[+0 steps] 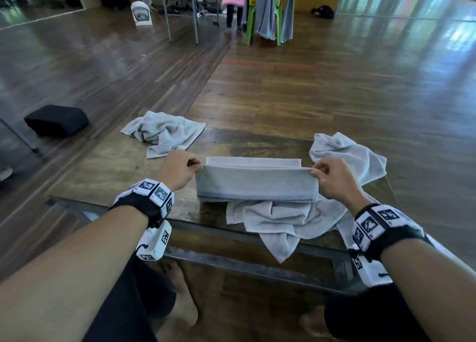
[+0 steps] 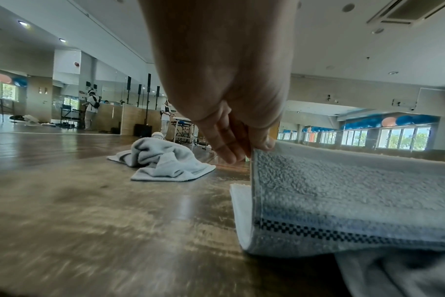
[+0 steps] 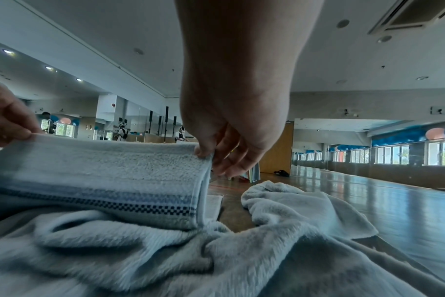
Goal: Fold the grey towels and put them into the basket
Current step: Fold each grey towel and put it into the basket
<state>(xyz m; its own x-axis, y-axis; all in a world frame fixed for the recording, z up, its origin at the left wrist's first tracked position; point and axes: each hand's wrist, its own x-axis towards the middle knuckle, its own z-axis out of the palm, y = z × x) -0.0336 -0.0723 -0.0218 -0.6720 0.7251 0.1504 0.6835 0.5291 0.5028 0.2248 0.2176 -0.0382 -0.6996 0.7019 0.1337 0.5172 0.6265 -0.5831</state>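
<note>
Hands: left hand [image 1: 180, 170] and right hand [image 1: 334, 179] are each pinched on an upper corner of the folded grey towel [image 1: 257, 182], whose near flap is lifted upright.
Table [image 1: 108, 171]: wooden; the folded grey towel is held at its middle, near the front edge.
Near towel [image 1: 278, 220]: crumpled, partly under the held one, draped over the near edge.
Right towel [image 1: 353, 156]: crumpled, far right.
Left towel [image 1: 164, 133]: crumpled, far left.
Basket: not seen.
</note>
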